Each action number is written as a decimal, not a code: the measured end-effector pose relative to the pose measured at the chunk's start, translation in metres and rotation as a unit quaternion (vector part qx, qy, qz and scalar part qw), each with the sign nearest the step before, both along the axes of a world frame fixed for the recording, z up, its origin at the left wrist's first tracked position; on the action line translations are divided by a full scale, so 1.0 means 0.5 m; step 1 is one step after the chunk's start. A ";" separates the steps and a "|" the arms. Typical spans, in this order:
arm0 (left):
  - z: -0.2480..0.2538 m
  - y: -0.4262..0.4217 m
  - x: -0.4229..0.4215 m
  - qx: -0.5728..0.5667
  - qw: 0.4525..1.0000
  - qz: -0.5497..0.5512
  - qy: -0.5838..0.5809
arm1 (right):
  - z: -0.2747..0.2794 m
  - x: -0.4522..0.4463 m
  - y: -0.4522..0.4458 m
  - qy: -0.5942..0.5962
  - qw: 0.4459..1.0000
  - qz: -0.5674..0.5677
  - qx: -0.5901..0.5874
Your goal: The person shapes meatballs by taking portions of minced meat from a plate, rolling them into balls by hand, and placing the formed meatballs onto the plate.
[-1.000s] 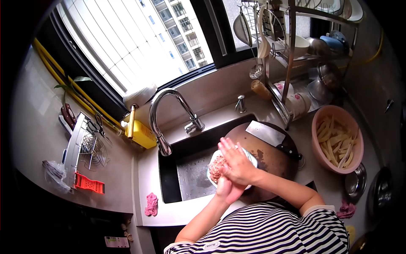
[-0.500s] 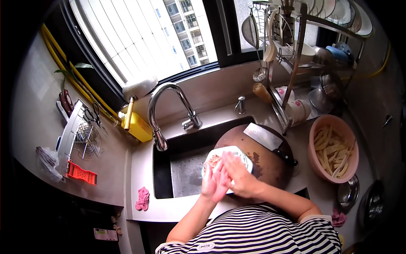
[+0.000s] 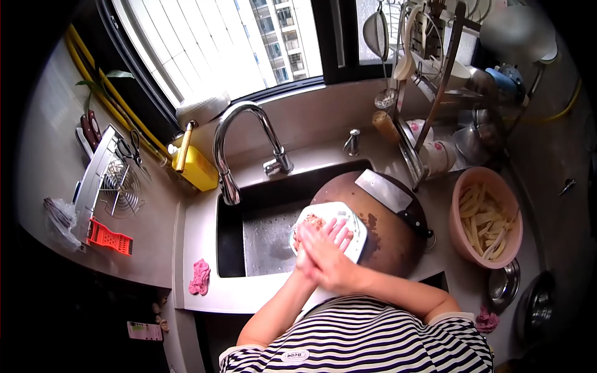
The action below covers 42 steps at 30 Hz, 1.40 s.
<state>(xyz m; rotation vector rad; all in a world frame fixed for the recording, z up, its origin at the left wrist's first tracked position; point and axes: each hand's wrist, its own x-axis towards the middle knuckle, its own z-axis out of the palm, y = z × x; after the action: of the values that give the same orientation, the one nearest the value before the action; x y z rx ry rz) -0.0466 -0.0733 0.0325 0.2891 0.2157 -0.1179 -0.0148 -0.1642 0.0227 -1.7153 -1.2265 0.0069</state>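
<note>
My left hand (image 3: 336, 232) is palm up over a white plate (image 3: 350, 250), its fingers stretched toward the upper right. Across its palm lies my right hand (image 3: 323, 256), flat, with fingers pointing to the upper left. The palms touch; whether anything small is between them is hidden. Behind my fingers, a pinkish heap that looks like minced meat (image 3: 315, 221) sits on the plate. The plate rests at the left side of a round wooden cutting board (image 3: 388, 248), which partly covers the sink (image 3: 267, 233). A cleaver (image 3: 384, 191) lies on the board's far side.
A chrome faucet (image 3: 249, 112) arches over the sink. To the right stands a pink basin (image 3: 455, 230) of pale cut strips, with a dish rack (image 3: 457, 37) behind. A yellow bottle (image 3: 200, 171), pink cloth (image 3: 199, 277) and orange grater (image 3: 110, 237) are at left.
My right hand has slid across my left palm toward the upper left, and the left fingers now show beyond it at the right. The whole view has shifted slightly.
</note>
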 end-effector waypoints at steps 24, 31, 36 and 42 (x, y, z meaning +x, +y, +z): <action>0.023 -0.006 -0.026 0.148 0.988 0.045 0.001 | 0.006 0.023 0.035 -0.001 0.997 -0.076 -0.004; -0.014 0.062 -0.041 0.043 0.998 0.040 -0.029 | 0.031 -0.052 0.026 0.018 0.997 0.065 0.024; 0.062 -0.014 -0.054 0.149 0.988 -0.034 -0.002 | 0.027 0.053 0.031 -0.010 0.990 -0.120 -0.069; -0.022 0.048 -0.028 0.016 0.998 0.004 -0.062 | 0.047 -0.076 0.001 -0.081 0.990 0.113 -0.024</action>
<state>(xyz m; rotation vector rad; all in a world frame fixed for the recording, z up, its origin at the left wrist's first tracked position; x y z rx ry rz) -0.0607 -0.0491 0.0217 0.3272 0.0960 -0.0876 -0.0528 -0.1638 0.0460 -1.6330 -1.5476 0.0340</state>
